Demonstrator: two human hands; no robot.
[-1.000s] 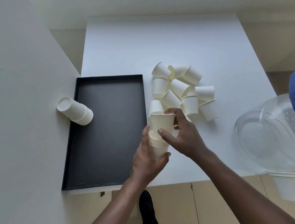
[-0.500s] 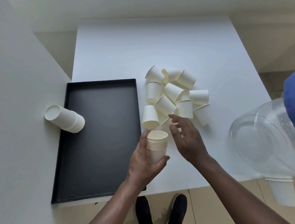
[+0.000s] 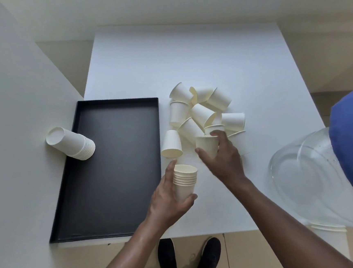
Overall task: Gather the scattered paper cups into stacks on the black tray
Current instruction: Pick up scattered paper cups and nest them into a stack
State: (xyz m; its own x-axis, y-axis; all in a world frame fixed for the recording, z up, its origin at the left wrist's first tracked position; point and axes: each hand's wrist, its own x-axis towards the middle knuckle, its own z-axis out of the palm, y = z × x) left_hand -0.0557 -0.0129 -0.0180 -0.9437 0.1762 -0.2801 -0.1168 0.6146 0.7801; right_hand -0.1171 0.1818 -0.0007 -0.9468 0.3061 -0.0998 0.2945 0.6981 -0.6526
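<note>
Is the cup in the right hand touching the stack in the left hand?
Apart. The head view shows bare white table between the cup in the right hand and the stack in the left hand.

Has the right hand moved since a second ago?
Yes. The right hand left the held stack, reached away from the black tray into the pile, and now grips a single cup.

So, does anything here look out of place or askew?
Yes. The stack on the tray leans on the wall at its left edge, not upright. Loose cups lie tumbled on the table.
</note>
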